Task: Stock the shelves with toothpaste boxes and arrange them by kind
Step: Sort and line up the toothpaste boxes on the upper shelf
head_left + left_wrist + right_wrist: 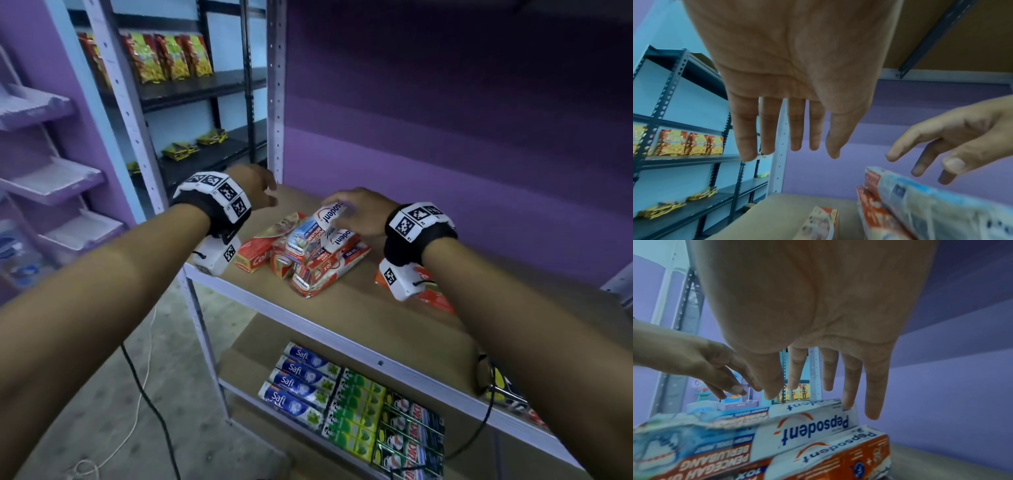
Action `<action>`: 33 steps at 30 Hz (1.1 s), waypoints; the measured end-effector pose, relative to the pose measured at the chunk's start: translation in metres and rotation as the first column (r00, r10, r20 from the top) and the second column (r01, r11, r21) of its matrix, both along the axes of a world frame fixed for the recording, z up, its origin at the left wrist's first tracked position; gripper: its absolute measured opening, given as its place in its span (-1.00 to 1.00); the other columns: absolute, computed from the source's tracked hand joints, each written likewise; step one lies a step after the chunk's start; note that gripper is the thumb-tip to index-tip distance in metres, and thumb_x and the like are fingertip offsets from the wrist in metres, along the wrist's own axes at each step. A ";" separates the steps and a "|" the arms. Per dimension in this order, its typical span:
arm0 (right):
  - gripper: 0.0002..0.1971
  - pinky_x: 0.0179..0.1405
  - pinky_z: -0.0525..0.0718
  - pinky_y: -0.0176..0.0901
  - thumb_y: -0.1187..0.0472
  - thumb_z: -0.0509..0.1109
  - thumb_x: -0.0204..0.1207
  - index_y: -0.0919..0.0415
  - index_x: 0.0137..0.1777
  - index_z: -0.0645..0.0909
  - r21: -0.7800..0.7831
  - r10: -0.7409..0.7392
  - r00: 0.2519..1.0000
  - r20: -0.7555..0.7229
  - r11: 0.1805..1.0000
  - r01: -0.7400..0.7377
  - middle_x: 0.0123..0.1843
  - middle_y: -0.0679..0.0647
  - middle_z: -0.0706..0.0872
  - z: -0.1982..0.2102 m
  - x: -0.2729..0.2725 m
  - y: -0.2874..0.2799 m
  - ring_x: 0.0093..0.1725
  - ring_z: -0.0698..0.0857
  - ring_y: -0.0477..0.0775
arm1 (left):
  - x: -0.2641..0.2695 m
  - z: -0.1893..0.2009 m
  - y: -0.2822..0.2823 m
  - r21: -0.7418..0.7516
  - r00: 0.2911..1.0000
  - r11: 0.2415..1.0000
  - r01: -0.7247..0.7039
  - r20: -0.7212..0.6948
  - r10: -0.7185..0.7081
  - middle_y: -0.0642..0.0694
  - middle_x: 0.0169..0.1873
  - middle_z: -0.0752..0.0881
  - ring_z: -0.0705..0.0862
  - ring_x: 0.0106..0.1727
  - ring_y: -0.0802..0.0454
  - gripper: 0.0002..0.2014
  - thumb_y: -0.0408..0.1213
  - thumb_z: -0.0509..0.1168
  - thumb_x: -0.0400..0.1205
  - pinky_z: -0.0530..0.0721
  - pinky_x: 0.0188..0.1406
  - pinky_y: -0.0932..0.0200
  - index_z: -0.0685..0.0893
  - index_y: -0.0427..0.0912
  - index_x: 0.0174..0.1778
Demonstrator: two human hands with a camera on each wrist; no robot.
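Note:
A loose pile of red-and-white Pepsodent boxes (322,246) lies on the brown shelf board (376,308), with a red Colgate box (255,255) at its left. My right hand (356,209) hovers over the top Pepsodent box (807,428), fingers straight and spread; its ring finger reaches the box's far end. My left hand (260,186) hangs open in the air to the left of the pile, holding nothing, fingers straight (785,126). Another red box (431,294) lies under my right wrist.
On the shelf below lie rows of blue Safi boxes (301,383), green boxes (356,414) and dark striped boxes (411,435). A white perforated upright (275,102) stands at the shelf's back left. A black rack with snack bags (168,58) stands behind. Cables trail on the floor.

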State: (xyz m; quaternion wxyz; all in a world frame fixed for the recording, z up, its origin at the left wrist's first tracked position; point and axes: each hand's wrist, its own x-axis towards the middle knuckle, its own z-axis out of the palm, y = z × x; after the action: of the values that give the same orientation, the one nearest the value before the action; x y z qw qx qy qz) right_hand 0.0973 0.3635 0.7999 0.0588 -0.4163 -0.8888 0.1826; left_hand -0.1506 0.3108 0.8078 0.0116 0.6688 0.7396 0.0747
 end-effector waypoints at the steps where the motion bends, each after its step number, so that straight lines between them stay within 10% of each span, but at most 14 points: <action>1: -0.54 -0.01 0.63 -0.20 0.05 0.47 0.57 -0.12 0.46 0.55 -0.012 0.012 1.000 0.012 1.000 -0.012 0.43 0.03 0.62 -0.003 -0.005 -0.001 0.15 0.71 -0.01 | -0.003 -0.008 0.000 -0.017 1.000 1.000 -0.015 0.007 0.015 -0.11 0.32 0.68 0.66 0.29 -0.12 -0.57 0.00 0.39 0.61 0.62 0.30 -0.02 0.65 -0.08 0.36; 6: -0.52 0.30 0.67 -0.01 0.07 0.46 0.57 -0.20 0.48 0.55 -0.023 0.018 0.999 0.035 1.000 -0.017 0.57 0.05 0.45 -0.019 -0.020 -0.003 0.36 0.61 0.10 | -0.014 -0.048 -0.003 -0.107 0.996 0.992 -0.069 0.039 0.074 -0.02 0.21 0.72 0.66 0.24 -0.04 -0.57 0.11 0.45 0.51 0.60 0.25 0.12 0.68 0.03 0.25; 13: -0.53 0.12 0.62 -0.22 0.08 0.42 0.59 -0.26 0.48 0.53 -0.023 0.030 0.999 -0.012 0.999 -0.031 0.57 0.00 0.49 -0.030 -0.014 -0.002 0.35 0.61 0.02 | -0.010 -0.086 -0.005 -0.138 0.992 0.986 -0.091 0.077 0.102 -0.09 0.12 0.79 0.74 0.11 -0.08 -0.52 0.07 0.48 0.46 0.68 0.11 0.16 0.67 -0.01 0.27; 22: -0.48 0.40 0.59 -0.08 0.02 0.42 0.61 -0.32 0.54 0.45 -0.004 0.014 1.000 -0.008 1.000 -0.014 0.59 0.01 0.39 -0.041 -0.006 -0.004 0.48 0.50 0.05 | -0.011 -0.089 -0.002 -0.133 0.988 0.986 -0.095 0.111 0.111 -0.13 0.29 0.71 0.70 0.22 -0.09 -0.44 0.02 0.47 0.51 0.67 0.20 0.14 0.59 0.01 0.44; 29: -0.46 0.31 0.67 -0.10 0.10 0.43 0.61 -0.28 0.55 0.45 -0.053 0.022 0.997 -0.070 0.998 -0.026 0.58 -0.06 0.47 -0.043 -0.005 -0.007 0.38 0.59 -0.03 | -0.020 -0.073 0.002 -0.062 0.942 0.994 -0.089 0.320 0.104 -0.08 0.10 0.81 0.75 -0.14 0.10 -0.52 -0.03 0.43 0.56 0.69 -0.16 0.24 0.58 0.12 0.42; 33: -0.47 -0.11 0.69 -0.40 0.16 0.45 0.57 -0.32 0.48 0.51 -0.078 -0.043 0.988 -0.146 0.996 0.031 0.28 -0.16 0.67 -0.041 0.002 -0.007 0.03 0.75 -0.16 | -0.015 -0.047 0.003 0.019 0.838 0.994 -0.106 0.540 0.079 0.07 -0.06 0.80 0.80 -0.27 0.13 -0.65 0.07 0.41 0.53 0.84 -0.32 0.05 0.64 0.31 0.24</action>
State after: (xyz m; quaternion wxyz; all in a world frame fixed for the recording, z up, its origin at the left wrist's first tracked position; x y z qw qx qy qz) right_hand 0.0994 0.3568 0.7587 0.1121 -0.4199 -0.8666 0.2451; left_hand -0.1660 0.3136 0.7613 0.1992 0.5845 0.7360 0.2775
